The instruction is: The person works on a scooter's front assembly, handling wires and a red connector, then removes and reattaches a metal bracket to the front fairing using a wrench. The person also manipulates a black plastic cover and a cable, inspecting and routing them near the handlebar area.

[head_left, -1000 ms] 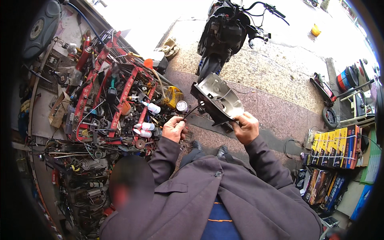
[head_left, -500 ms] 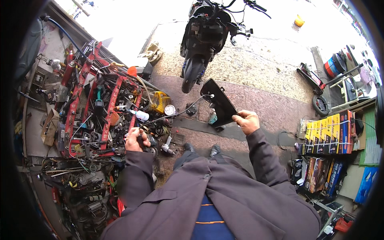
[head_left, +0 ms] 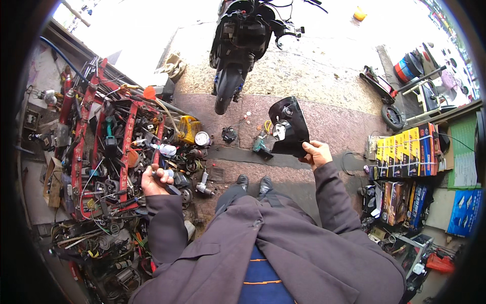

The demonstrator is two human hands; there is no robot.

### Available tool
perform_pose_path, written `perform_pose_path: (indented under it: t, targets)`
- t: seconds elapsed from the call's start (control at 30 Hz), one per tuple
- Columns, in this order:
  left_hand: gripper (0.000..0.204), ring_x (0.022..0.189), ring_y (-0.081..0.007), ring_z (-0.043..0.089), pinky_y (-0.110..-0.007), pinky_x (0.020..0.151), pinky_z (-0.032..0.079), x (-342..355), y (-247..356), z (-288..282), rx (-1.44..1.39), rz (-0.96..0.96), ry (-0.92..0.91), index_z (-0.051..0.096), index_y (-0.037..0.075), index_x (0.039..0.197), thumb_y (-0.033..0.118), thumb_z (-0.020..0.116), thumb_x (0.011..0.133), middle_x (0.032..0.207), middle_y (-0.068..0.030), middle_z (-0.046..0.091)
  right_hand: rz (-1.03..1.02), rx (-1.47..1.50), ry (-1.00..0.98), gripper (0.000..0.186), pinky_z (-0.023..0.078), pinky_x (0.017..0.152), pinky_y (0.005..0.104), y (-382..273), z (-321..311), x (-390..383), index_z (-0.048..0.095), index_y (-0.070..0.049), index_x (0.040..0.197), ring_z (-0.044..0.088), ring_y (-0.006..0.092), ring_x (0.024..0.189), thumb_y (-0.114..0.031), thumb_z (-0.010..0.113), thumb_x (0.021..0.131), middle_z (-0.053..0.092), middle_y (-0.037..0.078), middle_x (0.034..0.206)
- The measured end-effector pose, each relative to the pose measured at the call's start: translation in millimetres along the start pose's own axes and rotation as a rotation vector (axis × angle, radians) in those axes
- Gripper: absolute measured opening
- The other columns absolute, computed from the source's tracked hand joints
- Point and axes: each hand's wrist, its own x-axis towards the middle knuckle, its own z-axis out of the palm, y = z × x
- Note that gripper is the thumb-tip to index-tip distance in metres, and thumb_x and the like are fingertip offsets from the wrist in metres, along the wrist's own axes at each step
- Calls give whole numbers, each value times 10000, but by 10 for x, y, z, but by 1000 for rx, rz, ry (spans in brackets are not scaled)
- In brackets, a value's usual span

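My right hand (head_left: pixel 316 154) pinches the lower right edge of a glossy black plastic panel (head_left: pixel 296 133), thumb on top. The panel is tilted up in front of me above the floor, with a bright patch on its left side. My left hand (head_left: pixel 156 181) is closed around a dark-handled tool (head_left: pixel 173 189) whose kind I cannot make out; its handle shows below the fingers. This hand is over the edge of the tool pile, left of my body and apart from the panel. On the floor beyond the panel's left edge lies a teal power tool (head_left: pixel 261 146).
A black motorbike (head_left: pixel 234 61) stands ahead. Red racks (head_left: pixel 126 147) full of tools, a yellow jug (head_left: pixel 189 127) and a white round tub (head_left: pixel 202 139) are at left. Stacked boxes (head_left: pixel 407 152) and a red floor jack (head_left: pixel 379 83) are on the right.
The panel has turned, its surface now more toward me. The long dark rod from my left hand, which touched the panel, is away from it; that hand has moved left.
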Motion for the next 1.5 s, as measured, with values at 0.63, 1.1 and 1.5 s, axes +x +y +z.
perform_pose_path:
  t: [0.63,1.1,1.5]
  targets:
    - [154,504,-84,480,-232,471,415,282,-1251,780,467,-684,-612,553,84,929,166,659,853,691,-34,559,-135,534,-225,332,561,722,506,303,662,-1045,592,66,1095,625,214,608,-153,643,851,671,215,973]
    - [217,494,-117,500,-283,424,413,34,-1562,980,735,-647,-926,561,41,886,170,705,789,718,-34,576,-148,564,55,406,554,692,492,639,908,-1650,595,46,1093,535,132,515,-256,678,834,676,192,984]
    - [153,439,-117,470,-276,419,404,-90,-1602,987,727,-742,-857,556,35,855,104,675,790,630,-24,509,-141,485,128,296,561,651,455,810,846,-1766,621,21,1053,503,113,498,-187,681,851,686,114,919]
